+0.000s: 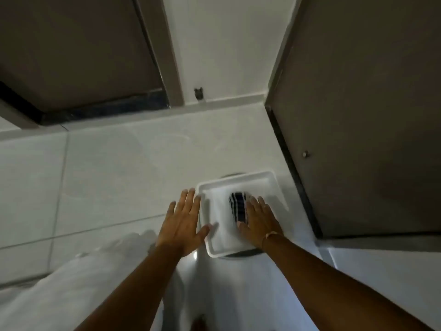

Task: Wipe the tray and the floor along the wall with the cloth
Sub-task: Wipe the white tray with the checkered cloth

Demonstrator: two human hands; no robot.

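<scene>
Tray (pixel 269 179) holds white cloth (pixel 225 225) with dark stripes under right hand (pixel 261 222)

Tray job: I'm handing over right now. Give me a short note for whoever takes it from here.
Left hand: flat and open, steadying the left rim of the white tray.
Right hand: flat, pressing the cloth into the tray; a dark striped part shows by the fingers.
Tray sits on the pale floor near the dark door.
Done: tray wiping under way.
Left: finish the tray, then the floor along the wall.
</scene>
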